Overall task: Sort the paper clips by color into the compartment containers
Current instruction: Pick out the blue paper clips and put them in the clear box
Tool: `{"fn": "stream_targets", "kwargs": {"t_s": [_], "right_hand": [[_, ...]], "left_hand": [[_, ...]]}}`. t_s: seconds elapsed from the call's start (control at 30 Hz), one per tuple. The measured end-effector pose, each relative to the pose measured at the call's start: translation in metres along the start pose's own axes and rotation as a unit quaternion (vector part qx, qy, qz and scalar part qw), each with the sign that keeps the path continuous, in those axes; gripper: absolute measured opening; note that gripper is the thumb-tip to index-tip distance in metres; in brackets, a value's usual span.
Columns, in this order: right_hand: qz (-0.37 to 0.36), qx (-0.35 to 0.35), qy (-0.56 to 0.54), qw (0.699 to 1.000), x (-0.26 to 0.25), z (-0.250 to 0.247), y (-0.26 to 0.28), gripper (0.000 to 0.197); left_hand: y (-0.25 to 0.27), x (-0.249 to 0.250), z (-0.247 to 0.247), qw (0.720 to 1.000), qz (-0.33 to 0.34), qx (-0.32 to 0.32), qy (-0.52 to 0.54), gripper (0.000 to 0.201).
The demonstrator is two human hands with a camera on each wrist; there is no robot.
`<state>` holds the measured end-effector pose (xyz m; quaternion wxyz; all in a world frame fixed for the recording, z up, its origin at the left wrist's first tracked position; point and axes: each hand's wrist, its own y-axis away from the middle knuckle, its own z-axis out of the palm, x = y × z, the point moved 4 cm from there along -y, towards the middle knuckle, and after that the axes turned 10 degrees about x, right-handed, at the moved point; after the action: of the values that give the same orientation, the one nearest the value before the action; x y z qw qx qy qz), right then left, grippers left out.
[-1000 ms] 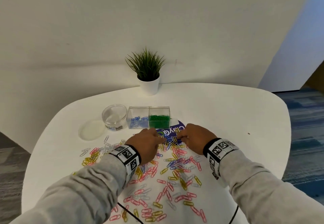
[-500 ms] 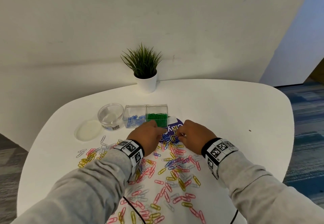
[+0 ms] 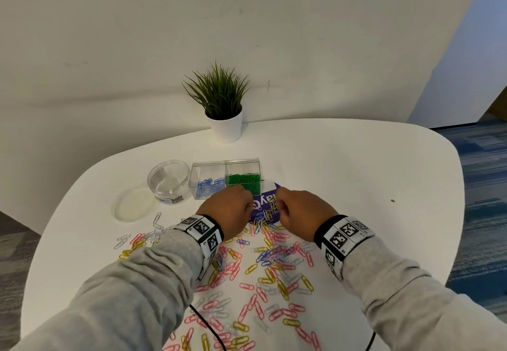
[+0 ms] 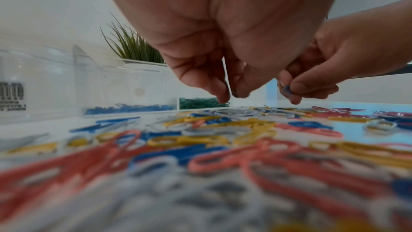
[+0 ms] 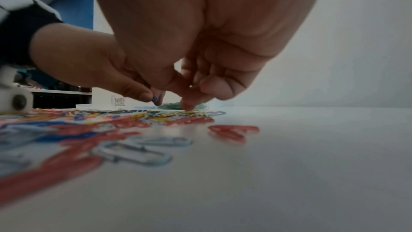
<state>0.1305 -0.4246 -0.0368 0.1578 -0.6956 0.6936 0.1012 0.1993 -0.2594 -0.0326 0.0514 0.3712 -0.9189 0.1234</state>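
**While Blue Clips Were Being Picked, Most of the Pile Lay Unsorted**

Although the sorting was under way, the far-left things played no part in it: a loose round lid [image 3: 134,204] lay flat on the tabletop [image 3: 370,186], and just beside it stood a clear round jar [image 3: 168,180] that looked empty. Next to the jar was the compartment container [image 3: 226,164], with blue clips [image 3: 208,187] in its left cell and green clips [image 3: 244,183] in its right.

Just in front of that container hung the left hand [image 3: 229,213], fingers curled down. The right wrist view showed its thumb and a fingertip pinching one blue clip [image 5: 156,100]. Between the hands a purple printed card [image 3: 263,202] lay under the far edge of the mixed pile [image 3: 269,257], which spread toward the person in pink, yellow, blue and white. The right hand [image 3: 300,216] was likewise curled; the left wrist view showed it pinching a second blue clip [image 4: 287,89], with another fingertip down among the loose clips.

By my reading, the step in hand was gathering blues. The next move called for a short carry over the container's near wall to the left cell, clear of the green one. No cell for pink, yellow or white was in view, so the bulk of the job looked undone.
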Motion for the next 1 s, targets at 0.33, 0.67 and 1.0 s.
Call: {"fn": "stream_targets", "kwargs": {"t_s": [0.33,0.67,1.0], "right_hand": [[-0.018,-0.036,0.031,0.999,-0.004,0.002,0.000,0.017],[-0.026,-0.061,0.002,0.998,-0.008,0.008,-0.002,0.020],[-0.026,-0.068,0.004,0.997,-0.006,0.009,0.001,0.027]], "left_hand": [[0.008,-0.007,0.005,0.999,-0.011,-0.034,-0.003,0.026],[0.011,-0.001,0.003,0.999,0.024,-0.030,-0.013,0.019],[0.021,-0.006,0.001,1.000,-0.010,-0.005,0.008,0.015]]}}
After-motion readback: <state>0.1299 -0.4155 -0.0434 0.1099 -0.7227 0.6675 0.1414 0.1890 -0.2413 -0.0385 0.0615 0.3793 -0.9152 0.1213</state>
